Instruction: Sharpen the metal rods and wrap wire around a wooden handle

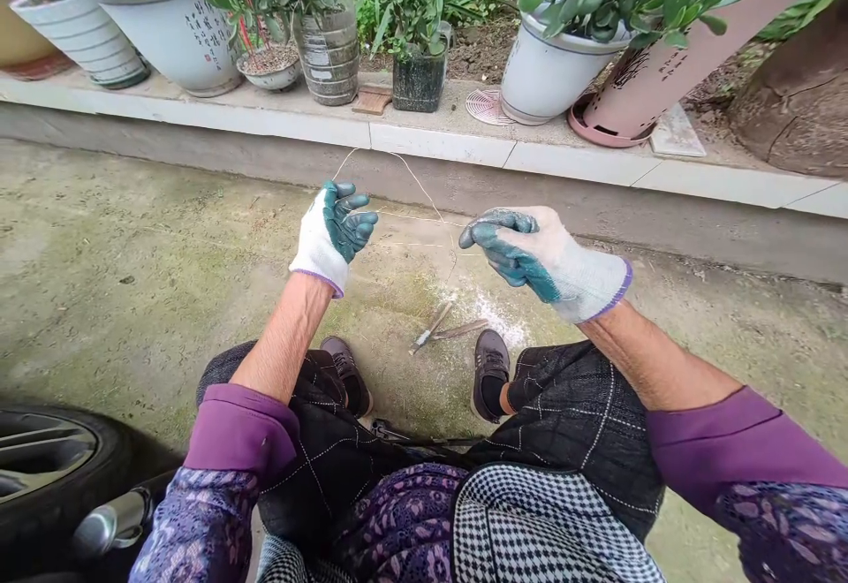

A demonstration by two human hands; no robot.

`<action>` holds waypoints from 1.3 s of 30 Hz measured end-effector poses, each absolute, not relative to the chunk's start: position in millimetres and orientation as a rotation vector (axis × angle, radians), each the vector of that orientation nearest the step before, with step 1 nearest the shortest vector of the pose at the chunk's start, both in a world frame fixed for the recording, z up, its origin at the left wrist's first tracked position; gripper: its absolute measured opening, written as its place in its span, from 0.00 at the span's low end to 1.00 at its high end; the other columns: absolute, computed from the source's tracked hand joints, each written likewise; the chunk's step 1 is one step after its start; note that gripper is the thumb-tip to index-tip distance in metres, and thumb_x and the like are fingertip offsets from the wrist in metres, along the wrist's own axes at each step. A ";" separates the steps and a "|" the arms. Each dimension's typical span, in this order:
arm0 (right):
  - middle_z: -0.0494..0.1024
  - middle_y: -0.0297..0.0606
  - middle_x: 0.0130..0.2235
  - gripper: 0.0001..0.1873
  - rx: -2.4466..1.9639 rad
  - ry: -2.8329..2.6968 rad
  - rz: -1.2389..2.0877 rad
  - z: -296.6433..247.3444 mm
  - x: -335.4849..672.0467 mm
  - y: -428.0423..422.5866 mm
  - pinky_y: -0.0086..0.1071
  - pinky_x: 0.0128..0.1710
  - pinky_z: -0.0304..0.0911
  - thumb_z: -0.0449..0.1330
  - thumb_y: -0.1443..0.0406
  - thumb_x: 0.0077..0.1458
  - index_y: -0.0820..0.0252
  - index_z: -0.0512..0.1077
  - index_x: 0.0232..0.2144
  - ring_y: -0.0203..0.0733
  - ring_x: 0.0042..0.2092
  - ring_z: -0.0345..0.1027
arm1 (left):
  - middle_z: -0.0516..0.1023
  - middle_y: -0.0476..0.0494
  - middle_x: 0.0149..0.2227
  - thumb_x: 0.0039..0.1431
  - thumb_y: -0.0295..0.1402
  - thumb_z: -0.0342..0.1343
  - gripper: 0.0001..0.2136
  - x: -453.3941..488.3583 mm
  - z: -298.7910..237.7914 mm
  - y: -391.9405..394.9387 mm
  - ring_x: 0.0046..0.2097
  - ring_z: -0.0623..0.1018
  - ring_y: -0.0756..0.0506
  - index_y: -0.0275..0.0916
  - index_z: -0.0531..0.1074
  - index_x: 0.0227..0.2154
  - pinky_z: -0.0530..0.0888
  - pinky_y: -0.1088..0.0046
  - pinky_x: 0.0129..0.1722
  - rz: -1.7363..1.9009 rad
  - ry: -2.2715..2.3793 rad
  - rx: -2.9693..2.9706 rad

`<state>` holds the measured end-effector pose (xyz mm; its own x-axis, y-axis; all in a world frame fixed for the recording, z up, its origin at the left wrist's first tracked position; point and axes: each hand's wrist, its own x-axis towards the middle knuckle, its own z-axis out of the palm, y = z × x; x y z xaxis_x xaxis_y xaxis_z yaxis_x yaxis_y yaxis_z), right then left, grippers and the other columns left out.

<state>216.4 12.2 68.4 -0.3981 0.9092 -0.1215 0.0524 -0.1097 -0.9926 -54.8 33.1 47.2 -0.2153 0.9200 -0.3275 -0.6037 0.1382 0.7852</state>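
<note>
A thin pale string (422, 187) runs between my two hands, forming a wide loop and some nearly straight strands; it could be fine wire. My left hand (336, 234), in a white glove with a green coated palm, has its fingers curled around the string. Opposite it, my right hand (543, 256) wears a matching glove and pinches the string between thumb and fingers. One end of the string dangles near the right fingertips. Below, on the concrete, lie a narrow flat stick or tool (432, 327) and a second wooden stick (460, 329).
White crumbs (503, 325) are scattered by my right shoe (492, 358). Potted plants, including a white pot (549, 71), line a tiled ledge (437, 143) ahead. A car wheel (59, 450) and a metal cup (109, 523) are at lower left.
</note>
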 end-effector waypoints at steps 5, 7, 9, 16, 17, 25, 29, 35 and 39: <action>0.59 0.25 0.17 0.16 -1.059 -1.415 1.623 66.0 225.5 11.8 0.27 0.14 0.39 0.72 0.55 0.50 0.63 0.78 0.31 0.27 0.17 0.47 | 0.62 0.56 0.15 0.67 0.40 0.58 0.10 -89.5 41.0 39.9 0.21 0.73 0.51 0.40 0.71 0.32 0.69 0.78 0.22 1.443 1.116 0.408; 0.59 0.24 0.17 0.16 -1.045 -1.375 1.636 65.0 227.9 12.4 0.27 0.14 0.38 0.73 0.56 0.50 0.62 0.78 0.32 0.27 0.17 0.46 | 0.62 0.55 0.14 0.64 0.39 0.61 0.09 -99.9 38.8 38.9 0.21 0.72 0.50 0.40 0.74 0.33 0.68 0.77 0.22 1.371 1.212 0.582; 0.58 0.24 0.17 0.15 -1.040 -1.341 1.680 64.6 227.4 13.3 0.28 0.14 0.38 0.72 0.56 0.51 0.62 0.77 0.33 0.27 0.17 0.45 | 0.68 0.51 0.17 0.60 0.38 0.64 0.08 -103.4 35.2 37.6 0.23 0.74 0.48 0.39 0.76 0.35 0.70 0.73 0.25 1.267 1.403 0.851; 0.56 0.22 0.19 0.11 -0.951 -1.216 1.712 68.8 210.9 18.1 0.28 0.16 0.42 0.68 0.58 0.54 0.59 0.74 0.33 0.28 0.19 0.43 | 0.80 0.38 0.44 0.55 0.36 0.67 0.13 -67.9 31.5 19.8 0.50 0.77 0.38 0.38 0.77 0.43 0.72 0.60 0.53 0.997 2.082 1.873; 0.56 0.23 0.19 0.12 -0.943 -1.197 1.712 69.3 208.2 18.7 0.28 0.16 0.42 0.68 0.58 0.54 0.59 0.75 0.33 0.28 0.19 0.43 | 0.79 0.40 0.44 0.59 0.35 0.63 0.09 -60.8 33.6 15.2 0.49 0.77 0.40 0.39 0.77 0.40 0.72 0.61 0.53 1.073 2.029 1.947; 0.65 0.26 0.22 0.15 -0.907 -1.169 1.689 66.4 192.1 21.2 0.28 0.17 0.52 0.70 0.56 0.53 0.59 0.75 0.37 0.30 0.21 0.53 | 0.79 0.45 0.33 0.58 0.36 0.62 0.07 -28.1 45.8 -6.9 0.38 0.77 0.46 0.37 0.77 0.30 0.74 0.69 0.41 1.376 1.566 1.661; 0.72 0.30 0.24 0.16 -0.869 -1.258 1.705 62.2 182.9 18.4 0.29 0.19 0.60 0.70 0.55 0.52 0.59 0.75 0.36 0.32 0.22 0.62 | 0.83 0.41 0.34 0.56 0.33 0.62 0.08 -10.3 33.6 -7.8 0.34 0.80 0.47 0.34 0.79 0.34 0.76 0.69 0.37 1.114 1.136 1.130; 0.69 0.28 0.22 0.16 -0.927 -1.417 1.748 65.0 170.5 5.8 0.27 0.18 0.58 0.70 0.55 0.50 0.60 0.73 0.31 0.31 0.20 0.60 | 0.83 0.44 0.33 0.55 0.28 0.63 0.03 -9.1 29.0 -10.0 0.34 0.82 0.49 0.36 0.76 0.32 0.77 0.74 0.35 1.249 0.832 0.603; 0.60 0.22 0.18 0.13 -1.106 -1.278 1.642 67.6 183.3 20.4 0.25 0.13 0.44 0.70 0.60 0.48 0.60 0.72 0.32 0.27 0.17 0.47 | 0.76 0.50 0.26 0.63 0.33 0.58 0.07 -21.4 48.5 -20.7 0.36 0.82 0.48 0.39 0.72 0.29 0.78 0.72 0.37 1.263 0.652 0.477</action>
<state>183.3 20.4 67.6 -0.3310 0.9273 -0.1747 -0.0579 -0.2047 -0.9771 -21.4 -20.7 48.5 0.1654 0.9686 -0.1855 -0.7118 0.2474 0.6574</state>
